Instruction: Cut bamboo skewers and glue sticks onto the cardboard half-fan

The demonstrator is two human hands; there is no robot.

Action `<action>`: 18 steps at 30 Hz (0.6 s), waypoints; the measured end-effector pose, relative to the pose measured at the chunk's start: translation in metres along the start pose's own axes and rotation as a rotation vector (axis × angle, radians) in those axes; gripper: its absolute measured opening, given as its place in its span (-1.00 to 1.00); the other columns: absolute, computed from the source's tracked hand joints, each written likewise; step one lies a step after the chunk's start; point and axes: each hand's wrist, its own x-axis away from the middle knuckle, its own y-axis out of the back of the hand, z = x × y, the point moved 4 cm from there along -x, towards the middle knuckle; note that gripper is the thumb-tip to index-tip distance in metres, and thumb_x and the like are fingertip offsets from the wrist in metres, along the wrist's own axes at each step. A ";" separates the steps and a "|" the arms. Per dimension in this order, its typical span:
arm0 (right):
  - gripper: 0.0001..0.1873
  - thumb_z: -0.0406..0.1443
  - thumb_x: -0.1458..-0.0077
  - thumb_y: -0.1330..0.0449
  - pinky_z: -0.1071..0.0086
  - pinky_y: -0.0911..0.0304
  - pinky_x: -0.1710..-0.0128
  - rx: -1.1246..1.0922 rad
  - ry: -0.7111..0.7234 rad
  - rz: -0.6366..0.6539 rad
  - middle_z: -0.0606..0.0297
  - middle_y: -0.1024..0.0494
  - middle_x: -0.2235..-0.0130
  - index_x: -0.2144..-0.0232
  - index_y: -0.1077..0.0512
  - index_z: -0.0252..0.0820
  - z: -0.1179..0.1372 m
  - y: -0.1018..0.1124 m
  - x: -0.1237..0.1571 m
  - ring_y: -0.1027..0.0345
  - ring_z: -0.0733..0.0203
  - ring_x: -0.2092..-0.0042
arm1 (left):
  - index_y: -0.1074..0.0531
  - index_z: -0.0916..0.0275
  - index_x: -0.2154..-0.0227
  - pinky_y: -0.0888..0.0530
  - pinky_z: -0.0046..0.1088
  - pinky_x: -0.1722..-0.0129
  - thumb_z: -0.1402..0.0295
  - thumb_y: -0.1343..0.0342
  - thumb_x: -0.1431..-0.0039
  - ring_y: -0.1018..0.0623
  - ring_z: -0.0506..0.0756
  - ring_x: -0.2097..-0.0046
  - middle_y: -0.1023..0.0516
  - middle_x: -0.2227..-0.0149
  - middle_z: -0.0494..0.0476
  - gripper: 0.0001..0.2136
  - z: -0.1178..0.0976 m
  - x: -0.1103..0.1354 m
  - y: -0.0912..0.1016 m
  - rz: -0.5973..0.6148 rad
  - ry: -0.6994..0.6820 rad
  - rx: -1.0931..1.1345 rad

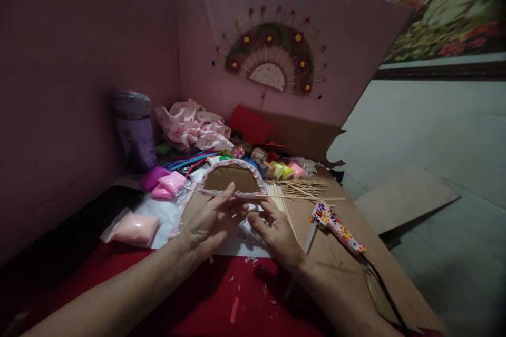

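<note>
A half-round piece of brown cardboard [229, 178], edged with pale fabric, is upright in front of me. My left hand [213, 216] is closed on its lower edge, the thumb lying on the front face. My right hand [272, 224] is closed at the lower right corner, with its fingertips on a thin wooden stick [304, 198] that points out to the right. The stick's left end is hard to make out along the cardboard's edge. Behind the right hand lies a pile of similar wooden sticks [304, 186].
A flower-patterned glue gun [338, 226] with a black cord lies at right on cardboard. Pink clay packets [136, 227], a purple tumbler [135, 134] and crumpled dotted fabric [190, 125] stand left. A decorated half-round fan [272, 58] hangs on the pink board. Scraps litter the red cloth [205, 295].
</note>
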 end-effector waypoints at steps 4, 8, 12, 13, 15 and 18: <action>-0.64 -0.09 -0.02 -0.23 0.42 -0.37 0.29 -0.185 -0.115 0.053 0.26 -0.47 0.16 0.12 -0.46 -0.06 -0.009 -0.008 -0.001 -0.40 0.27 0.23 | -0.52 0.35 0.32 -0.42 -0.48 0.32 0.15 -0.10 -0.11 -0.49 0.05 0.28 -0.54 0.30 0.22 -0.69 0.019 0.001 -0.003 0.087 0.124 -0.040; -0.69 -0.06 0.00 -0.24 0.51 -0.24 0.56 -0.337 -0.256 -0.032 0.37 -0.39 0.51 0.37 -0.51 -0.20 -0.021 -0.004 0.000 -0.25 0.37 0.51 | -0.52 0.33 0.31 -0.36 -0.51 0.36 0.12 -0.08 -0.12 -0.41 -0.01 0.34 -0.50 0.29 0.19 -0.66 0.029 0.003 -0.005 0.136 0.101 -0.137; -0.71 -0.11 0.01 -0.26 0.49 -0.16 0.62 -0.461 -0.266 -0.105 0.40 -0.34 0.59 0.52 -0.46 -0.24 -0.020 0.001 -0.002 -0.17 0.38 0.58 | -0.52 0.32 0.31 -0.34 -0.49 0.34 0.14 -0.10 -0.11 -0.38 -0.02 0.36 -0.48 0.31 0.16 -0.69 0.027 0.009 -0.012 0.167 -0.009 -0.253; -0.72 -0.12 0.02 -0.27 0.48 -0.16 0.61 -0.471 -0.249 -0.139 0.40 -0.35 0.58 0.53 -0.46 -0.24 -0.017 0.005 -0.004 -0.18 0.38 0.57 | -0.52 0.32 0.30 -0.34 -0.48 0.32 0.16 -0.12 -0.10 -0.39 -0.01 0.34 -0.48 0.30 0.17 -0.70 0.026 0.010 -0.014 0.195 -0.036 -0.307; -0.73 -0.14 0.04 -0.28 0.46 -0.19 0.55 -0.490 -0.203 -0.238 0.39 -0.38 0.57 0.55 -0.45 -0.24 -0.008 0.016 -0.007 -0.21 0.36 0.54 | -0.50 0.32 0.27 -0.34 -0.48 0.32 0.21 -0.20 -0.03 -0.42 -0.01 0.35 -0.50 0.30 0.18 -0.73 0.023 0.010 -0.017 0.250 -0.087 -0.435; -0.78 -0.21 0.13 -0.31 0.42 -0.27 0.38 -0.483 -0.086 -0.401 0.37 -0.43 0.51 0.58 -0.38 -0.21 0.013 0.040 -0.012 -0.30 0.32 0.44 | -0.45 0.30 0.21 -0.34 -0.48 0.40 0.28 -0.30 0.11 -0.44 -0.02 0.45 -0.52 0.42 0.12 -0.64 0.014 0.007 -0.015 0.240 -0.166 -0.543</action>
